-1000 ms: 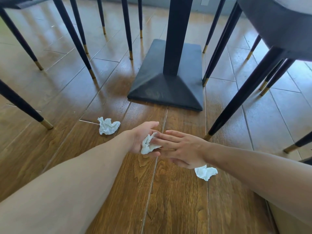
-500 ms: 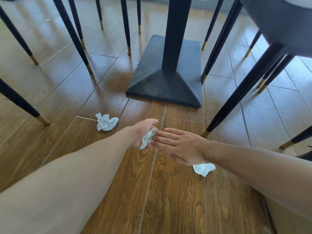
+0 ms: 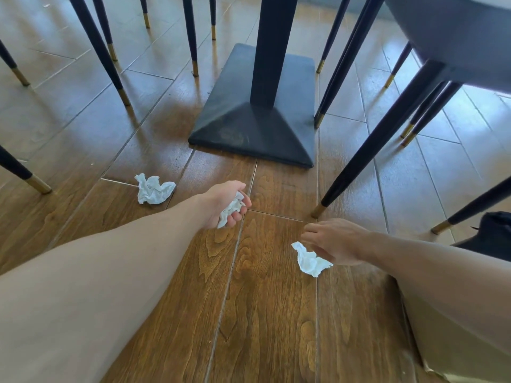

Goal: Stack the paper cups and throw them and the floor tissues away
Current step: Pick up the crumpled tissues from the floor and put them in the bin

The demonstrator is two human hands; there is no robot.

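My left hand (image 3: 225,201) is curled around a crumpled white tissue (image 3: 231,208), held just above the wooden floor. A second crumpled tissue (image 3: 153,189) lies on the floor to the left of that hand. A third tissue (image 3: 309,261) lies on the floor at the lower right. My right hand (image 3: 336,241) hovers right over it, fingers bent downward and apart, its fingertips close to the tissue but holding nothing. No paper cups are in view.
A black table post on a square pyramid base (image 3: 254,128) stands just beyond my hands. Black chair legs with gold tips (image 3: 367,158) ring the spot on both sides. A grey chair seat (image 3: 456,37) overhangs the upper right. A dark object (image 3: 492,236) sits at the right edge.
My right hand has let go of the tissue now in my left hand and moved right and down over the third tissue. My left hand has closed on its tissue.
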